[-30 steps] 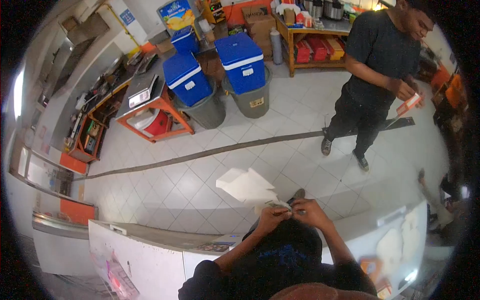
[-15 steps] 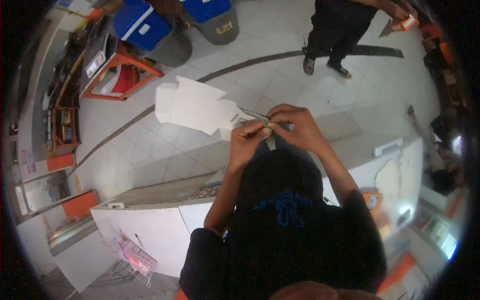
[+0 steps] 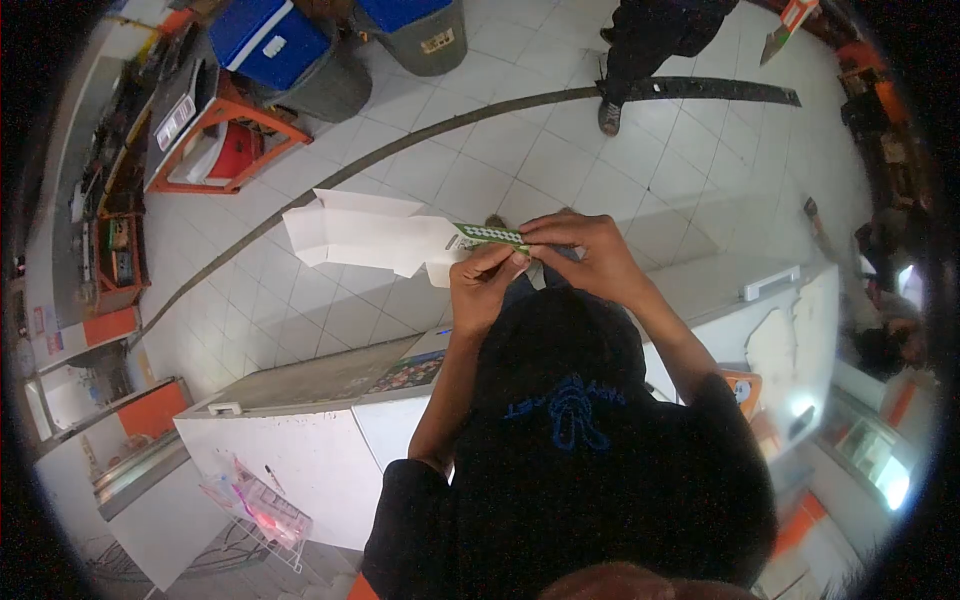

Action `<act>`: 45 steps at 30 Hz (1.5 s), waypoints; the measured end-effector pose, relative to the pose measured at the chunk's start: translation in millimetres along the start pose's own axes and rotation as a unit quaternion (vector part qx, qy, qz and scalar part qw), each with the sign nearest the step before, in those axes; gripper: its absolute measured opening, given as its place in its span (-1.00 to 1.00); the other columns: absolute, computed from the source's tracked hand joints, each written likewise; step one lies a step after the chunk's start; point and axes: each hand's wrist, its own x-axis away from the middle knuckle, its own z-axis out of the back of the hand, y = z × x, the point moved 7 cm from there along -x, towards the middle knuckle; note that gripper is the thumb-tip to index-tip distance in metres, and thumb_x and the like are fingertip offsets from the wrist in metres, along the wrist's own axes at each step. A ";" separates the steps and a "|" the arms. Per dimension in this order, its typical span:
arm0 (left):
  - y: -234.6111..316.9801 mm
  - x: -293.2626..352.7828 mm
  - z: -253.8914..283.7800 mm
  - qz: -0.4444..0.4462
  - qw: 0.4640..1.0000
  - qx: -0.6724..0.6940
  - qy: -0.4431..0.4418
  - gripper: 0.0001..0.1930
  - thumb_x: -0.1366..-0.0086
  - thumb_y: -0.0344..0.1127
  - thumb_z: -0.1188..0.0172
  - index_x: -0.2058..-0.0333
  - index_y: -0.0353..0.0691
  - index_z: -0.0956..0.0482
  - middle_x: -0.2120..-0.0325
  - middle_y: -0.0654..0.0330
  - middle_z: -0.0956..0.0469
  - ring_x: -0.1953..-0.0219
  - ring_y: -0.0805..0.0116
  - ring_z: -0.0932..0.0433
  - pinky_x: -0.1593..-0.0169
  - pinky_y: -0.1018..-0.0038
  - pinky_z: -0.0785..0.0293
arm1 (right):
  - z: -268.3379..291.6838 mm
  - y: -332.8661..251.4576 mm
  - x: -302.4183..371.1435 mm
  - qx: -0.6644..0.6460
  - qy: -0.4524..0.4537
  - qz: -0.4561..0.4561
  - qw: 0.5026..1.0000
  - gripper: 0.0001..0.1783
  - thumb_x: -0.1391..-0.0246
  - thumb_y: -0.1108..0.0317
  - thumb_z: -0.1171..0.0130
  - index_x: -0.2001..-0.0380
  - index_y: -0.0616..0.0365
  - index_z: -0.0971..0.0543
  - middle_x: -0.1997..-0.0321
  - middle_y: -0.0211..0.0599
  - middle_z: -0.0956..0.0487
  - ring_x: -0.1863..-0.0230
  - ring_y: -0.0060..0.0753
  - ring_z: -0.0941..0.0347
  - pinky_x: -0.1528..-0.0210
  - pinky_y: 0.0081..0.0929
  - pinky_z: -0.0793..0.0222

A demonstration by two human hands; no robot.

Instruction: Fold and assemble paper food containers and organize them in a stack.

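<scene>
A flattened carton (image 3: 365, 232), white on its inner side with cut flaps, stretches out to the left from my hands in mid-air. Its near end is folded up and shows a green and white patterned face. My left hand (image 3: 484, 285) pinches the lower edge of that end between thumb and fingers. On the other side of the fold, my right hand (image 3: 588, 252) grips the green end, fingers on top and thumb below. Both hands meet close together at the fold. The side facing the floor is mostly hidden.
Below my hands are white chest freezers (image 3: 290, 450). Ahead on the tiled floor stand grey bins (image 3: 335, 88) with blue boxes (image 3: 268, 40) and an orange-framed table (image 3: 228, 185). A co-worker's dark-trousered legs (image 3: 650, 45) are at the top right. A dark strip (image 3: 710, 90) crosses the floor.
The carton has tilted and its wide end has dropped lower, so more of the green patterned face shows. My hands keep their grip. The co-worker has shifted toward the top edge.
</scene>
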 end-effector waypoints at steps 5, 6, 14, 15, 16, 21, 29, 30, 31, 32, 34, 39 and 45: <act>4.8 3.7 0.2 -0.038 0.998 -0.040 0.013 -0.86 -0.19 -0.53 -0.28 0.25 -0.41 -0.65 0.31 0.13 -0.61 0.26 0.40 -0.60 0.15 0.52 -0.56 | -1.1 10.1 1.8 -0.082 0.021 -0.061 0.995 -0.84 0.00 0.45 -0.28 0.28 0.14 -0.65 0.06 -0.27 -0.63 0.05 -0.23 -0.56 0.01 -0.34 -0.46; 0.9 3.5 1.6 -0.021 0.999 -0.014 0.024 -0.86 -0.19 -0.53 -0.28 0.26 -0.39 -0.66 0.33 0.14 -0.62 0.26 0.40 -0.60 0.16 0.52 -0.55 | -1.7 9.2 1.1 -0.087 0.022 -0.050 0.995 -0.84 0.00 0.45 -0.28 0.28 0.14 -0.65 0.06 -0.27 -0.63 0.05 -0.23 -0.56 0.01 -0.34 -0.46; 17.1 12.0 8.1 -0.120 0.983 -0.077 0.112 -0.86 -0.19 -0.51 -0.26 0.25 -0.31 -0.67 0.35 0.28 -0.59 0.38 0.55 -0.47 0.34 0.58 -0.38 | -12.3 -23.9 -7.9 0.035 0.035 0.021 0.999 -0.77 -0.04 0.49 -0.20 0.19 0.08 -0.65 -0.11 -0.10 -0.51 -0.08 -0.04 -0.48 -0.10 -0.22 -0.40; 21.1 14.7 16.1 -0.138 0.975 -0.080 0.153 -0.86 -0.19 -0.51 -0.26 0.25 -0.31 -0.67 0.35 0.28 -0.59 0.38 0.55 -0.47 0.34 0.58 -0.38 | -20.8 -30.2 -9.8 0.022 0.010 0.054 0.998 -0.77 -0.04 0.49 -0.20 0.19 0.08 -0.65 -0.11 -0.10 -0.51 -0.08 -0.04 -0.48 -0.10 -0.22 -0.40; 12.7 11.6 14.0 -0.081 0.989 -0.001 0.120 -0.83 -0.21 -0.48 -0.25 0.20 -0.33 -0.64 0.30 0.24 -0.60 0.31 0.51 -0.52 0.23 0.53 -0.44 | -24.0 -30.3 -10.7 0.025 0.011 0.045 0.999 -0.74 -0.04 0.49 -0.19 0.15 0.07 -0.64 -0.14 -0.08 -0.48 -0.12 -0.03 -0.44 -0.12 -0.21 -0.38; 3.0 2.6 17.1 -0.017 0.985 0.160 0.067 -0.74 -0.30 -0.37 -0.20 0.09 -0.37 -0.56 0.23 0.21 -0.60 0.25 0.47 -0.56 0.13 0.50 -0.51 | -43.7 -25.3 -6.1 0.103 0.007 0.046 0.994 -0.63 -0.09 0.48 -0.13 -0.01 0.01 -0.58 -0.21 -0.09 -0.39 -0.26 -0.05 -0.30 -0.21 -0.19 -0.28; -8.6 0.8 32.1 0.080 0.942 0.305 0.116 -0.79 -0.34 -0.30 -0.14 0.15 -0.31 -0.52 0.26 0.16 -0.60 0.19 0.37 -0.59 0.04 0.42 -0.53 | -46.9 2.3 2.8 -0.067 -0.009 -0.071 0.995 -0.51 -0.05 0.41 -0.20 -0.10 0.18 -0.45 -0.16 -0.08 -0.43 -0.19 -0.12 -0.35 -0.21 -0.23 -0.25; -7.6 0.3 33.9 0.084 0.942 0.303 0.119 -0.79 -0.34 -0.30 -0.14 0.15 -0.31 -0.52 0.26 0.16 -0.60 0.19 0.37 -0.59 0.04 0.42 -0.53 | -44.2 4.9 5.2 -0.026 0.007 -0.072 0.997 -0.47 -0.05 0.39 -0.23 -0.12 0.20 -0.40 -0.15 -0.09 -0.44 -0.17 -0.14 -0.37 -0.21 -0.25 -0.23; -7.4 -0.3 33.7 0.095 0.935 0.320 0.123 -0.80 -0.35 -0.29 -0.13 0.15 -0.30 -0.51 0.27 0.17 -0.60 0.20 0.36 -0.59 0.04 0.40 -0.53 | -45.0 8.1 7.3 -0.032 0.005 -0.072 0.997 -0.47 -0.05 0.39 -0.23 -0.12 0.20 -0.40 -0.15 -0.09 -0.44 -0.17 -0.14 -0.37 -0.21 -0.25 -0.23; -6.6 -1.2 31.7 0.102 0.928 0.338 0.116 -0.80 -0.35 -0.29 -0.12 0.16 -0.29 -0.50 0.27 0.17 -0.60 0.21 0.36 -0.60 0.03 0.39 -0.53 | -43.5 10.9 9.1 0.016 0.023 -0.060 0.998 -0.43 -0.04 0.38 -0.24 -0.14 0.18 -0.37 -0.13 -0.10 -0.45 -0.15 -0.13 -0.38 -0.21 -0.26 -0.23; -4.4 -3.8 27.4 0.112 0.913 0.380 0.099 -0.81 -0.35 -0.29 -0.11 0.17 -0.29 -0.50 0.29 0.19 -0.60 0.21 0.37 -0.60 0.03 0.39 -0.53 | -43.2 21.1 13.5 0.064 0.041 -0.048 0.996 -0.40 -0.04 0.37 -0.25 -0.17 0.16 -0.34 -0.11 -0.11 -0.47 -0.13 -0.13 -0.39 -0.21 -0.26 -0.22; -1.4 -5.2 15.9 0.133 0.879 0.451 0.072 -0.82 -0.36 -0.28 -0.09 0.21 -0.28 -0.52 0.36 0.25 -0.59 0.24 0.42 -0.60 0.02 0.40 -0.53 | -33.4 59.6 19.0 -0.006 0.098 -0.106 0.989 -0.65 -0.04 0.38 -0.25 0.07 0.19 -0.52 -0.09 -0.07 -0.47 -0.13 -0.11 -0.39 -0.12 -0.20 -0.32; 2.4 -4.0 10.2 0.122 0.852 0.498 0.102 -0.84 -0.35 -0.28 -0.09 0.30 -0.25 -0.53 0.41 0.29 -0.58 0.34 0.47 -0.58 0.09 0.47 -0.55 | -35.5 24.5 8.0 0.031 0.025 0.057 0.998 -0.68 -0.05 0.28 -0.23 0.12 0.17 -0.55 -0.09 -0.08 -0.46 -0.13 -0.12 -0.38 -0.10 -0.20 -0.33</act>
